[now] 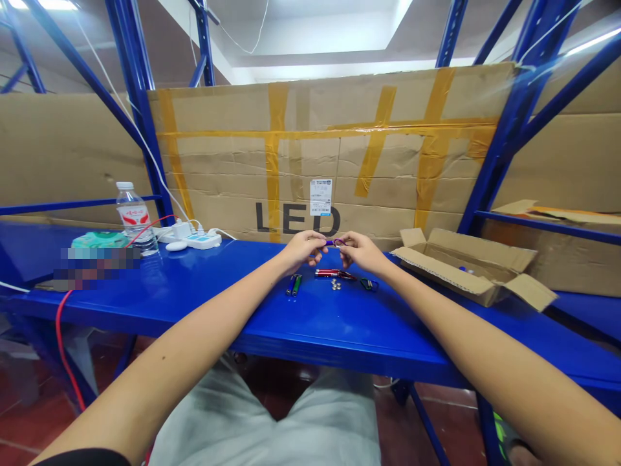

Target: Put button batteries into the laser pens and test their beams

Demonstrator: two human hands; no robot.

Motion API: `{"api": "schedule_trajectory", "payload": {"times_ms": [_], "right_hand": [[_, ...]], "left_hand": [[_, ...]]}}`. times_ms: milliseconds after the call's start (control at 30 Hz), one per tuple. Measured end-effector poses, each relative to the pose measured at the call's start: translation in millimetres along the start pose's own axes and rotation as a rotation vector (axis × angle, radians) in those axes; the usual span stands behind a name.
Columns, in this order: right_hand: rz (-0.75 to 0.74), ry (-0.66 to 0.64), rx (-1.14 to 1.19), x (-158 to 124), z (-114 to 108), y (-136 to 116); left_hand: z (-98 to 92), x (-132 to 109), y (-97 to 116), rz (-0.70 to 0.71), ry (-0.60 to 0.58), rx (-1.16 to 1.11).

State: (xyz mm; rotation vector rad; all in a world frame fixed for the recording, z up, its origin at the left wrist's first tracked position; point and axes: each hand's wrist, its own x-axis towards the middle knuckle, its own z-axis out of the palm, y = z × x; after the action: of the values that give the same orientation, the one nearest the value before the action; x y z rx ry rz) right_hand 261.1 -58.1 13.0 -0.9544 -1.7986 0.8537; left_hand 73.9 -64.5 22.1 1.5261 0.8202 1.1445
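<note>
My left hand (303,249) and my right hand (359,251) meet above the blue shelf (204,304), both pinched on a small purple keychain flashlight (334,243) held between them. Just below on the shelf lie a red flashlight (332,274), a blue and a green one side by side (294,285), a few small silver button cells (335,283), and a dark clip (369,285).
An open cardboard box (473,268) sits at right. A big taped "LED" carton (330,155) stands behind. At left are a water bottle (134,217), a white power strip (194,239), a green packet (99,241) and a red cable (61,330).
</note>
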Motion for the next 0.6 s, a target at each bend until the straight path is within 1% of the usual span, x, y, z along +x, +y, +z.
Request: {"api": "schedule_trajectory", "payload": {"times_ms": [67, 167, 267, 467, 600], "right_hand": [[0.052, -0.046, 0.046, -1.8, -0.3, -1.9], [0.097, -0.156, 0.09, -5.8, 2.4, -5.3], [0.114, -0.234, 0.109, -9.0, 6.5, -7.3], [0.134, -0.296, 0.154, -10.2, 8.0, -6.3], [0.1, -0.316, 0.155, -8.5, 6.7, -3.9]], "left_hand": [[-2.9, 0.7, 1.4, 0.003, 0.018, -0.011], [-6.4, 2.1, 1.5, 0.024, 0.031, -0.02], [-7.6, 2.6, -0.4, 0.052, 0.011, 0.003], [-6.4, -0.6, -2.7, 0.117, -0.085, 0.075], [-6.2, -2.7, -2.2, 0.145, -0.108, 0.146]]}}
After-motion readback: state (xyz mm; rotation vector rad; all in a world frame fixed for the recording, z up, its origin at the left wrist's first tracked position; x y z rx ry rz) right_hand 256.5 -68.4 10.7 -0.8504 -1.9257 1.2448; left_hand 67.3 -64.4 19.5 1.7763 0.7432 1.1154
